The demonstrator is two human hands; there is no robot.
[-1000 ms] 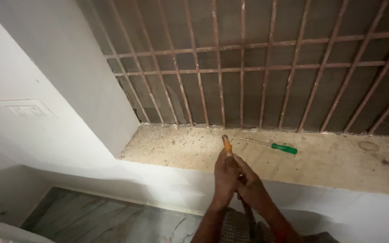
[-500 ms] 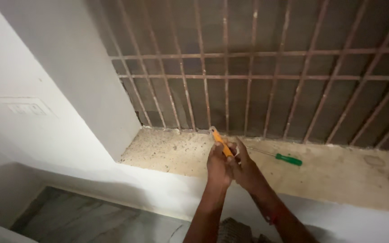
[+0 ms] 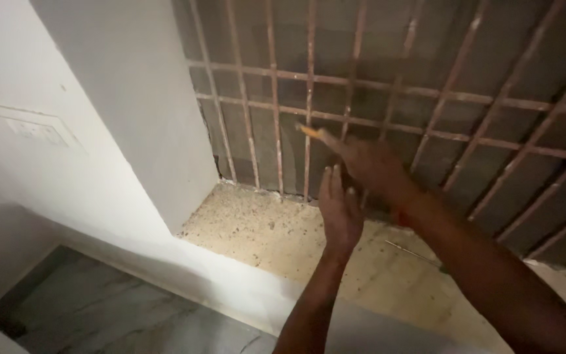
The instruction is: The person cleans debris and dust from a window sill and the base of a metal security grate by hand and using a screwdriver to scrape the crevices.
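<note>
Two hands up: our right hand (image 3: 368, 164) grips the orange-handled tool (image 3: 316, 135), long axis pointing left toward the grille (image 3: 309, 118); left hand (image 3: 340, 210) open below.

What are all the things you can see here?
Window grille: one, rusty brown bars, behind the sill.
Sill: one, speckled beige stone, below the grille.
Orange-handled tool: one, orange, blurred, raised in front of the bars.
Screwdriver: one, thin metal shaft showing, lying on the sill, handle hidden by the right arm.
Switch plate: one, white, on the left wall.
Wall: white, left of the window.
Floor: grey marbled, bottom left.
Left hand: one, open, fingers up, above the sill.
Right hand: one, gripping the orange-handled tool.
</note>
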